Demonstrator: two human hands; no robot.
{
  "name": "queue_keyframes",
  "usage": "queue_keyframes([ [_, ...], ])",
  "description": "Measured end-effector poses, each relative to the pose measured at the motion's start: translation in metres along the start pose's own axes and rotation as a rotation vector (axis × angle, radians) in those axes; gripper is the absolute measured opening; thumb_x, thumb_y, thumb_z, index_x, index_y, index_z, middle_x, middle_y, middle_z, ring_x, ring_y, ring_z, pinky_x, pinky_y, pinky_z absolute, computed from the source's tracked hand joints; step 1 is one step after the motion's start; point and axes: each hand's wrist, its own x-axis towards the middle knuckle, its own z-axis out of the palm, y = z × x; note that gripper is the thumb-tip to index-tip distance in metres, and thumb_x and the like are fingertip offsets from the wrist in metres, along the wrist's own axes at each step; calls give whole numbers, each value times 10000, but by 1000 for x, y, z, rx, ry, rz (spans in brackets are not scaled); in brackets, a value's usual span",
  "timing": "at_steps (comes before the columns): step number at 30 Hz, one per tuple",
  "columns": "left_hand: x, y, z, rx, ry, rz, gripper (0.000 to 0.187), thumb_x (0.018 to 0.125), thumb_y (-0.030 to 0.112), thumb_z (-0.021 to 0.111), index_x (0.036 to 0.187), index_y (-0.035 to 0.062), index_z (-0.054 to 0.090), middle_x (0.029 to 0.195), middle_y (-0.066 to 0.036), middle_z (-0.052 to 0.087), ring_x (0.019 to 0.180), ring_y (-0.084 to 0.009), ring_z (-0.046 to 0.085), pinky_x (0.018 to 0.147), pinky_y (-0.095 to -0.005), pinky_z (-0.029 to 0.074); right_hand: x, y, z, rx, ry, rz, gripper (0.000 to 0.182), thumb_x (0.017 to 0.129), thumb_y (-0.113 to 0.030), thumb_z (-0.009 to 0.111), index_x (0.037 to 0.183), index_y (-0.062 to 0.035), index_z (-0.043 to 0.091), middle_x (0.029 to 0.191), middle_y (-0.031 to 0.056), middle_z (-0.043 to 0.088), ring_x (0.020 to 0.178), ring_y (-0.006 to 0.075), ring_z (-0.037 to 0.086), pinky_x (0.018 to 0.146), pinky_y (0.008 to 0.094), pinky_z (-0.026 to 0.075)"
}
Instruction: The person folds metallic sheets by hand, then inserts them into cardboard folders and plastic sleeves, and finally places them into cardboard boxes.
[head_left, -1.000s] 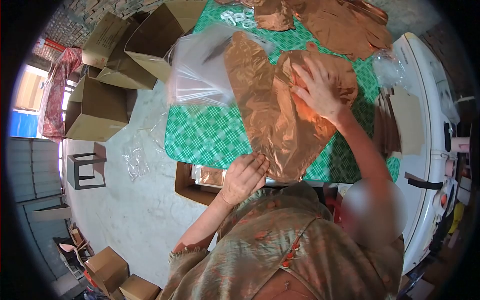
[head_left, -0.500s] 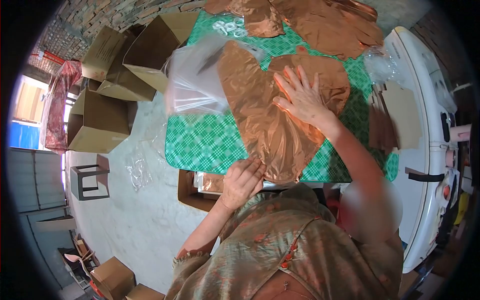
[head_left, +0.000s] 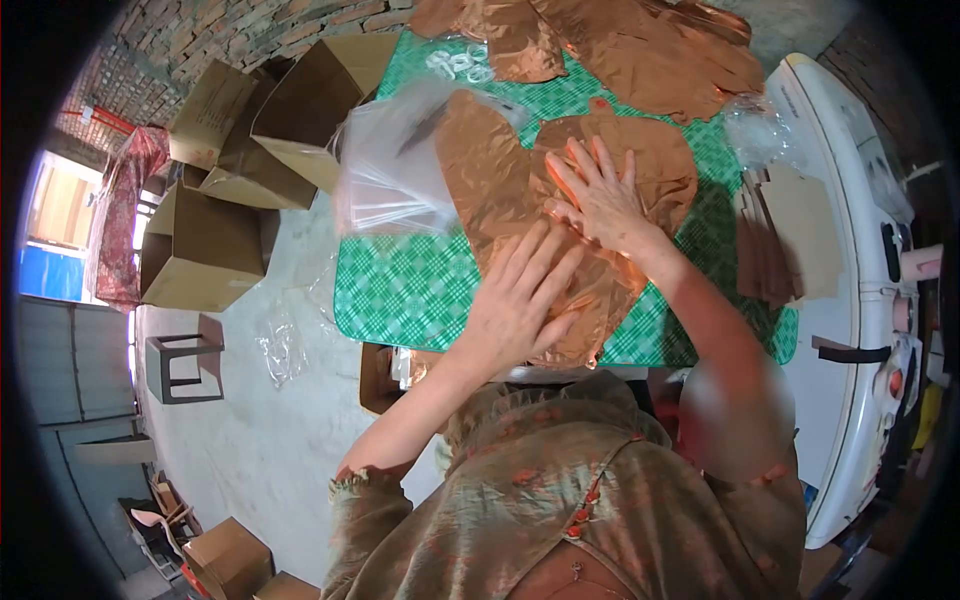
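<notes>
A flat, copper-coloured foil balloon point(head_left: 655, 160), heart-shaped in outline, lies on the green checked tablecloth point(head_left: 400, 280), its point towards my body. My right hand point(head_left: 605, 205) rests on its upper right lobe with the fingers spread. Lower down, my left hand point(head_left: 525, 290) lies across the balloon's narrower part, fingers stretched out and thumb apart. The foil beneath both palms is hidden and the visible surface is wrinkled. Left of the balloon, and partly under its edge, is a stack of clear plastic bags point(head_left: 395, 190).
More copper foil balloons point(head_left: 650, 60) are heaped at the table's far edge, near white rings point(head_left: 460, 65). Brown card sheets point(head_left: 795, 230) and crumpled clear plastic point(head_left: 765, 130) lie right, beside a white appliance point(head_left: 850, 300). Open cardboard boxes point(head_left: 205, 250) and a small stool point(head_left: 185, 365) stand left.
My left hand has let go of the balloon's lower edge and moved up onto the foil, its fingers now stretched flat. My right hand stays spread in nearly the same place.
</notes>
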Motion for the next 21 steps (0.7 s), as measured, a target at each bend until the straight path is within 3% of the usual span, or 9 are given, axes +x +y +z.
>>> queue_keyframes([
  [2,19,-5,18,5,-49,11,878,906,500,693,1593,62,363,1617,-243,351,1526,-464,276,1237,-548,267,-3,5,3,15,28,-22,761,986,-568,533,1649,-288,284,1733,104,145,1595,410,22,1182,775,-25],
  [6,30,-17,49,35,-112,-42,960,944,607,613,1643,61,245,1657,-299,222,1568,-442,176,1261,-552,204,-1,4,6,4,42,-13,763,969,-541,554,1644,-292,300,1726,106,170,1594,415,37,1181,778,-19],
  [11,29,-20,57,93,-144,-58,990,937,670,575,1645,61,248,1660,-294,227,1561,-462,177,1259,-567,188,0,4,9,36,58,-8,753,972,-568,544,1635,-283,326,1726,105,172,1593,414,32,1180,778,-31],
  [15,28,-20,57,126,-144,-62,956,940,664,573,1634,73,287,1652,-313,235,1545,-487,197,1250,-570,205,2,22,11,85,100,-12,736,1012,-535,493,1636,-187,318,1713,130,209,1595,388,67,1217,723,-5],
  [18,29,-18,55,170,-156,-54,926,937,657,576,1620,81,331,1636,-330,261,1528,-510,224,1244,-570,219,5,58,9,149,181,115,676,1033,-485,479,1601,-136,364,1681,147,281,1582,378,130,1240,675,36],
  [21,31,-17,53,191,-160,-50,905,932,652,580,1606,88,369,1618,-336,298,1509,-523,258,1238,-571,235,10,100,-7,-122,186,220,629,1048,-463,465,1593,-162,370,1659,145,324,1575,371,179,1237,641,128],
])
